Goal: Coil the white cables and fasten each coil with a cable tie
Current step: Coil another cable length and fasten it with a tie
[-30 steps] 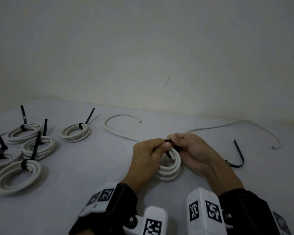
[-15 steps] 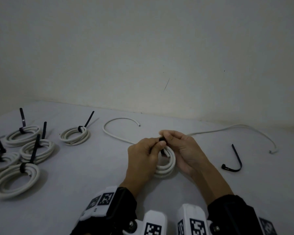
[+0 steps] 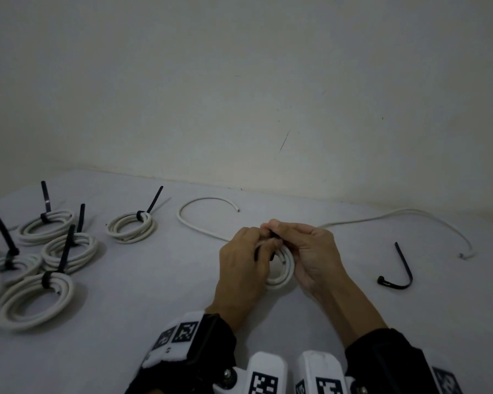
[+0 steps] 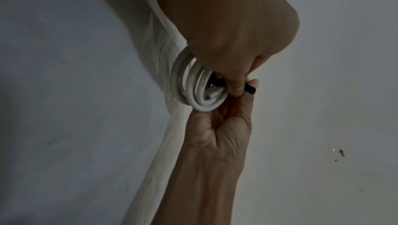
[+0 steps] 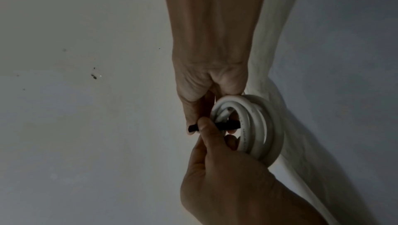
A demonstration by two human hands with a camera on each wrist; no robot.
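A small white cable coil (image 3: 282, 277) stands tilted on the grey table, held between both hands. My left hand (image 3: 245, 265) pinches a black cable tie (image 3: 275, 236) at the coil's top. My right hand (image 3: 310, 251) pinches the same tie from the other side. In the left wrist view the tie (image 4: 249, 90) passes through the coil (image 4: 193, 89) and sticks out between the fingertips. In the right wrist view my right thumb lies over the tie (image 5: 228, 125) beside the coil (image 5: 258, 126).
Several tied coils with upright black tie tails lie at the left, the nearest to my hands being one coil (image 3: 131, 226). A loose white cable (image 3: 410, 217) trails right and another cable end (image 3: 205, 199) curves left. A spare black cable tie (image 3: 402, 274) lies at the right.
Both hands have stayed on the coil and tie. The fingertips have shifted slightly on the tie and the coil is tipped up a little more.
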